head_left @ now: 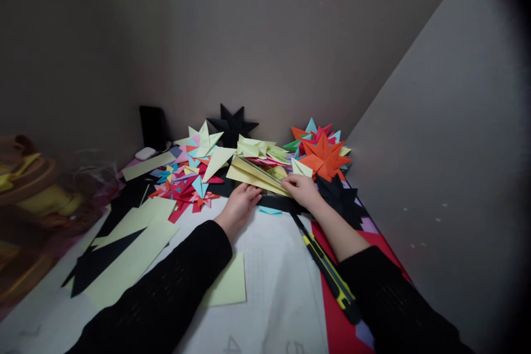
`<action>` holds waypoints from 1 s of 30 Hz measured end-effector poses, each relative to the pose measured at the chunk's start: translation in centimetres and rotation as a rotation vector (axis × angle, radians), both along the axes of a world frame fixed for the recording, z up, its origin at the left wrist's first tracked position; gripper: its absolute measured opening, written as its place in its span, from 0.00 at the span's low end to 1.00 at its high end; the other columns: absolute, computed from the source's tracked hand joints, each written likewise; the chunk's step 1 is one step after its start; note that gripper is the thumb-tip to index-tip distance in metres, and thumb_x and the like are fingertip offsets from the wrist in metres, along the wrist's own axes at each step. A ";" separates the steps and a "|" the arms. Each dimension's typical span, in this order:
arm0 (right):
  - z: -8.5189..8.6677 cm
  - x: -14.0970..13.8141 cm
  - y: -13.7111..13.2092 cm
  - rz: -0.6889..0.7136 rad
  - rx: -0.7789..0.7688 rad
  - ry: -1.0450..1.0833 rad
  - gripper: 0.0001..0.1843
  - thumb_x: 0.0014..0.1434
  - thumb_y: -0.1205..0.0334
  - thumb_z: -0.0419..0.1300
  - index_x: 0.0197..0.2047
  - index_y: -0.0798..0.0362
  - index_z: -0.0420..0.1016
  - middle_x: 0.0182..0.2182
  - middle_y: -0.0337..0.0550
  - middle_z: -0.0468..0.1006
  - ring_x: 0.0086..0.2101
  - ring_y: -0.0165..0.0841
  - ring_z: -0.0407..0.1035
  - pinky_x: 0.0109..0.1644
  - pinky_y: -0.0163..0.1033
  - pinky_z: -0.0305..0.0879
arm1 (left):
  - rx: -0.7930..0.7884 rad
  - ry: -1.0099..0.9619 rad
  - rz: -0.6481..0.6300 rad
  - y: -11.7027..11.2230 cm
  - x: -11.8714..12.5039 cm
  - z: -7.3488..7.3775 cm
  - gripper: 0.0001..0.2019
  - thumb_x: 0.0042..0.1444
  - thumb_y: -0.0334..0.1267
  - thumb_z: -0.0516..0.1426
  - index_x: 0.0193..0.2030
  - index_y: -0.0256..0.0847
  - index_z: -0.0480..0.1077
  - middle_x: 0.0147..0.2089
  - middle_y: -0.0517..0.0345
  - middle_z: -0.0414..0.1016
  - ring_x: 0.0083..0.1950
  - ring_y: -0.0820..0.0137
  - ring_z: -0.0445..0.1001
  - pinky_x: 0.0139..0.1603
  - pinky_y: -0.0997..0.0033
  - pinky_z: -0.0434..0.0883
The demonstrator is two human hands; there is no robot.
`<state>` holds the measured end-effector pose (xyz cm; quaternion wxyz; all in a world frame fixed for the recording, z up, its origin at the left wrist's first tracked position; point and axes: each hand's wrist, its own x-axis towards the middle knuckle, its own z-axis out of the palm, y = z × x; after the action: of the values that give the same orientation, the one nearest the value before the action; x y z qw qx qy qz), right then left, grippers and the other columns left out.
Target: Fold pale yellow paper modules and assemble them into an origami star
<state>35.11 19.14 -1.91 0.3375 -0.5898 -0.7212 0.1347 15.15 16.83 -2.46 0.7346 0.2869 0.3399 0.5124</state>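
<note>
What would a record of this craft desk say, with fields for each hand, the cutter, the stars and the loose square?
Right hand: pinching the yellow paper near its right end
Left hand: by the paper's lower edge; contact unclear
Cutter: black and yellow, partly over red paper
Stars: black star at the back; orange star rightward
Loose square: pale green square, partly hidden by left sleeve

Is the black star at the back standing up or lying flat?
Standing up: the black star faces us, its top points rising against the wall.
</note>
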 end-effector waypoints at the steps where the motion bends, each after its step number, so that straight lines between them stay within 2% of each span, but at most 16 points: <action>1: 0.0 0.0 0.1 -0.002 -0.015 0.010 0.10 0.51 0.61 0.56 0.25 0.53 0.77 0.24 0.41 0.77 0.28 0.33 0.70 0.32 0.34 0.60 | 0.000 -0.002 0.000 0.0 0.0 0.0 0.13 0.46 0.24 0.59 0.40 0.39 0.71 0.43 0.52 0.75 0.48 0.69 0.72 0.49 0.71 0.67; 8: -0.2 0.3 0.2 0.000 -0.057 0.027 0.10 0.51 0.60 0.56 0.26 0.53 0.78 0.26 0.42 0.78 0.30 0.35 0.70 0.34 0.35 0.61 | -0.001 0.010 -0.015 -0.1 0.0 0.1 0.14 0.47 0.24 0.58 0.42 0.39 0.71 0.48 0.51 0.73 0.50 0.69 0.71 0.46 0.73 0.67; 14: -0.1 0.1 0.0 0.006 -0.025 -0.007 0.10 0.51 0.62 0.56 0.27 0.53 0.78 0.26 0.42 0.78 0.29 0.34 0.70 0.33 0.34 0.62 | -0.016 0.010 -0.012 -0.1 0.0 0.3 0.16 0.48 0.23 0.57 0.44 0.39 0.70 0.50 0.50 0.72 0.50 0.70 0.72 0.47 0.73 0.67; 17: 0.0 0.0 -0.1 0.045 0.015 -0.060 0.10 0.52 0.63 0.56 0.26 0.52 0.78 0.27 0.42 0.78 0.30 0.34 0.70 0.34 0.34 0.61 | -0.026 0.005 0.000 0.0 0.1 0.2 0.14 0.48 0.23 0.57 0.42 0.39 0.70 0.46 0.51 0.73 0.47 0.71 0.73 0.48 0.72 0.67; 22: -0.1 0.1 0.0 0.040 0.009 -0.028 0.10 0.52 0.63 0.56 0.26 0.52 0.78 0.26 0.41 0.77 0.29 0.33 0.70 0.33 0.34 0.61 | -0.092 -0.013 0.077 0.1 0.1 0.0 0.08 0.48 0.23 0.57 0.35 0.38 0.68 0.33 0.56 0.72 0.36 0.74 0.73 0.46 0.70 0.69; 30: 0.1 0.2 0.0 0.001 -0.041 0.025 0.09 0.51 0.61 0.57 0.26 0.52 0.78 0.25 0.41 0.78 0.28 0.33 0.70 0.31 0.34 0.61 | -0.093 -0.019 0.083 0.0 0.1 0.3 0.07 0.48 0.23 0.58 0.31 0.38 0.66 0.31 0.57 0.72 0.35 0.74 0.73 0.45 0.71 0.69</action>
<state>35.29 19.18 -1.78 0.3341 -0.5947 -0.7141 0.1571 15.22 16.84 -2.20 0.7285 0.2330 0.3680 0.5287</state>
